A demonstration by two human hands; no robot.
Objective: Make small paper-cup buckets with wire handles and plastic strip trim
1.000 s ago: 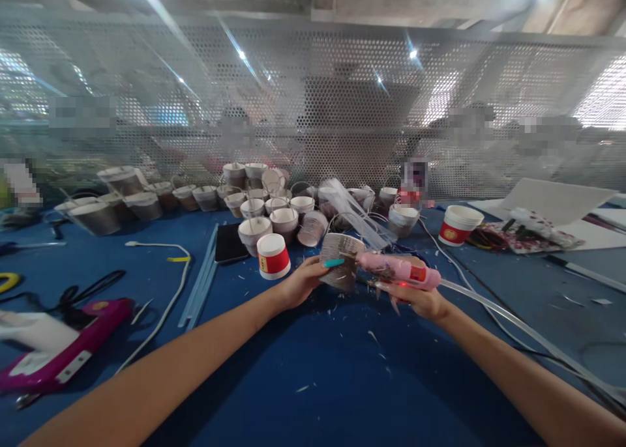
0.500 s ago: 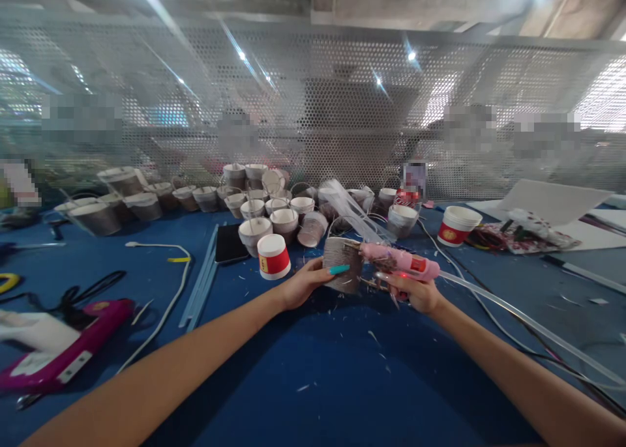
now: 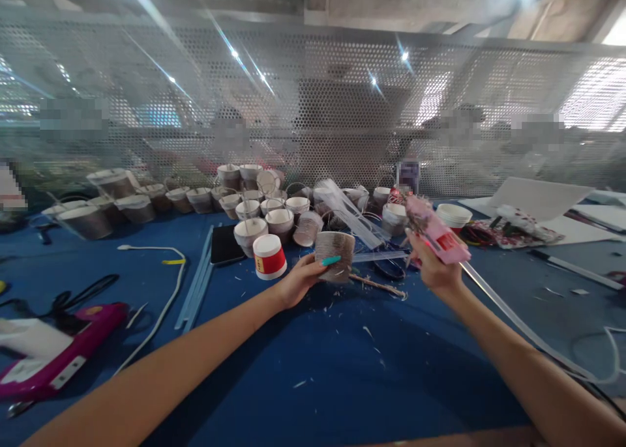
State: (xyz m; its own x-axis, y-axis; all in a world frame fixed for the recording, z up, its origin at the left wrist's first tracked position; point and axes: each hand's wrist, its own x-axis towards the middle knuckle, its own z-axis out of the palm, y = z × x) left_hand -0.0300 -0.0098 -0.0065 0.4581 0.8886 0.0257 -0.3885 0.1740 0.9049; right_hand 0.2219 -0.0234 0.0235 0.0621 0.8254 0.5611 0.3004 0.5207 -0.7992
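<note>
My left hand [image 3: 298, 283] is closed around a cup wrapped in grey-brown cord [image 3: 337, 251], the thumb with its long turquoise nail lying across the side. Off to the right, my right hand [image 3: 435, 264] grips a pink glue gun [image 3: 433, 229], tilted with its nozzle up and to the left, apart from the cup. A long clear glue stick [image 3: 508, 317] trails from its rear. On the blue table between the hands lies a thin twig-like stick [image 3: 379, 285]. A red and white paper cup [image 3: 269, 257] stands upside down left of the wrapped cup.
Several cord-covered little buckets [image 3: 252, 232] crowd the back. A magenta power strip [image 3: 83, 343] and a white cable [image 3: 171, 310] lie left, beside clear glue sticks [image 3: 195, 284] and a black flat box [image 3: 227, 245]. Another paper cup [image 3: 454, 216] and a patterned bag [image 3: 518, 229] sit right.
My right hand has drawn the glue gun away from the wrapped cup, up and to the right, tipping its nozzle upward. My left hand still holds the cup in nearly the same place.
</note>
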